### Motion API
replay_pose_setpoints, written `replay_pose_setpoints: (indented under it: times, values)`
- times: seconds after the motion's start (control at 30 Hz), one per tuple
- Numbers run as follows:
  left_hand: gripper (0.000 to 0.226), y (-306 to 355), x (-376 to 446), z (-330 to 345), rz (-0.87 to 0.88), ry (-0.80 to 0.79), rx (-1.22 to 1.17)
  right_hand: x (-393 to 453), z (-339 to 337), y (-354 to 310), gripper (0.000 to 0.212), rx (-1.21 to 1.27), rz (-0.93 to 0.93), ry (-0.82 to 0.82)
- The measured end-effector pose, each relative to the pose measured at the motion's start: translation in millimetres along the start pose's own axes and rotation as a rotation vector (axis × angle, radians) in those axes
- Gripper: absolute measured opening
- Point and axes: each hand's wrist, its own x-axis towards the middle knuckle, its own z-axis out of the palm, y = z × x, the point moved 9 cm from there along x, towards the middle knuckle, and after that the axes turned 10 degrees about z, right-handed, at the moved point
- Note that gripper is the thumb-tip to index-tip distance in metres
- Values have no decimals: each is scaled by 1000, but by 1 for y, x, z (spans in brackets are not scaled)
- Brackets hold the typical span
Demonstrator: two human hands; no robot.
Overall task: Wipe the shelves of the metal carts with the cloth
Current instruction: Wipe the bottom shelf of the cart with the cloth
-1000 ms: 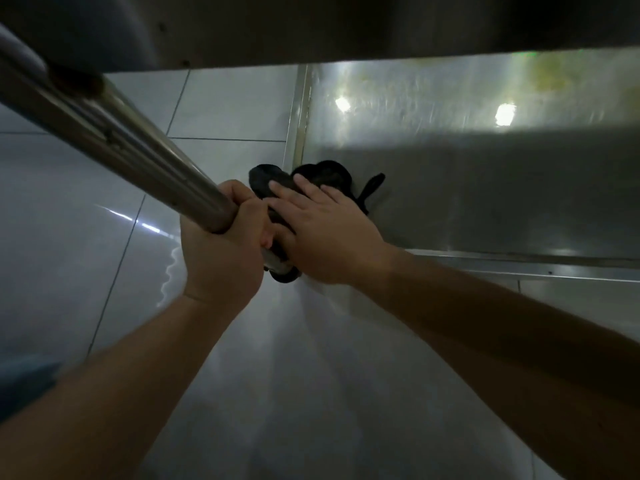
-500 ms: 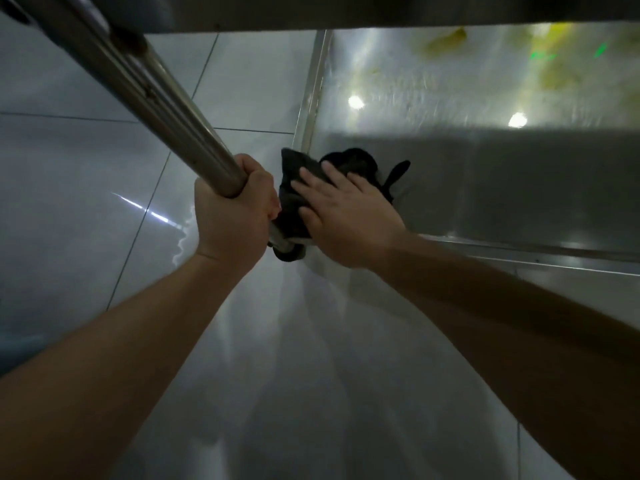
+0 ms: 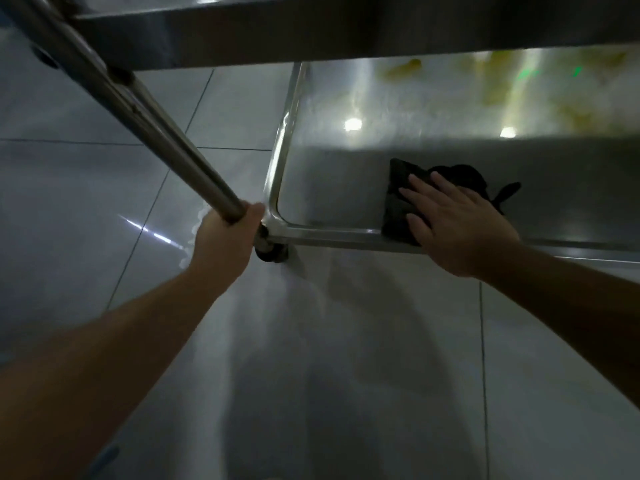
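Observation:
A black cloth [image 3: 401, 199] lies crumpled on the bottom shelf [image 3: 332, 188] of the metal cart, near its front rim. My right hand [image 3: 457, 223] lies flat on the cloth with straight fingers, pressing it onto the shelf. My left hand [image 3: 228, 240] grips the cart's round corner post [image 3: 156, 123] just above the shelf's front left corner. Yellowish smears show on the brighter far part of the shelf.
An upper shelf [image 3: 346, 26] of the cart overhangs across the top of the view. A dark caster wheel [image 3: 273, 252] sits under the front left corner. Glossy grey floor tiles [image 3: 104, 188] spread to the left and in front.
My right hand has slid the cloth to the right along the shelf, away from the corner post. My left hand has kept its grip on the post.

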Motion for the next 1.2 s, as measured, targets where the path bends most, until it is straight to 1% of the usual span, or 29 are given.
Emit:
replay_pose_setpoints:
  times: [0.07, 0.1, 0.13, 0.17, 0.2, 0.27, 0.3, 0.33, 0.37, 0.43, 0.47, 0.57, 0.63, 0.67, 0.73, 0.77, 0.83, 0.9, 0.97, 1.03, 1.13, 1.2]
  values:
    - [48, -9, -9, 1, -50, -18, 203, -4, -2, 16, 71, -12, 15, -12]
    - [55, -12, -12, 1, -66, -20, 259, -6, -3, 23, 69, -15, 23, -15]
    - [59, -16, -14, 4, -94, -56, 317, -8, -5, 30, 68, -18, 30, -17]
    - [60, -24, -19, 10, -155, -132, 372, -10, -7, 36, 68, -23, 33, -19]
    - [57, -33, -27, 19, -245, -248, 411, -13, -9, 42, 68, -28, 36, -18]
    - [48, -47, -49, 43, -399, -486, 400, -20, -12, 57, 69, -31, 45, -19]
    - [44, -46, -59, 54, -422, -565, 398, -24, -13, 67, 68, -33, 48, -19]
    - [40, -40, -66, 65, -409, -629, 414, -29, -14, 79, 68, -37, 49, -14]
    - [35, -31, -70, 77, -357, -697, 452, -33, -16, 93, 69, -44, 51, -4]
    - [25, -2, -74, 103, -190, -813, 509, -43, -19, 124, 72, -54, 81, 11]
    - [23, 15, -74, 113, -103, -822, 514, -46, -20, 138, 73, -55, 107, 15]
    - [23, 77, -71, 132, 189, -735, 572, -51, -19, 154, 75, -35, 204, 25]
    - [21, 115, -71, 142, 347, -628, 597, -48, -17, 140, 75, -2, 242, 42]
    - [18, 131, -72, 148, 401, -574, 566, -47, -15, 126, 75, 13, 225, 46]
    - [6, 157, -73, 159, 512, -455, 484, -43, -12, 91, 74, 21, 122, 36]
    - [7, 167, -74, 165, 570, -405, 480, -41, -11, 77, 72, 20, 68, 30]
    - [22, 177, -72, 182, 635, -354, 545, -37, -11, 66, 71, 25, 2, 14]
    - [33, 188, -69, 201, 658, -328, 587, -38, -12, 74, 69, 16, -43, 4]
    - [41, 200, -71, 222, 670, -305, 580, -45, -15, 101, 68, 11, -38, 7]
    - [47, 207, -76, 241, 650, -280, 537, -55, -19, 146, 68, 1, 21, 27]
    - [55, 206, -86, 267, 586, -287, 507, -81, -28, 238, 73, -54, 137, 41]
    - [58, 201, -91, 279, 566, -308, 529, -101, -39, 312, 77, -72, 269, 47]
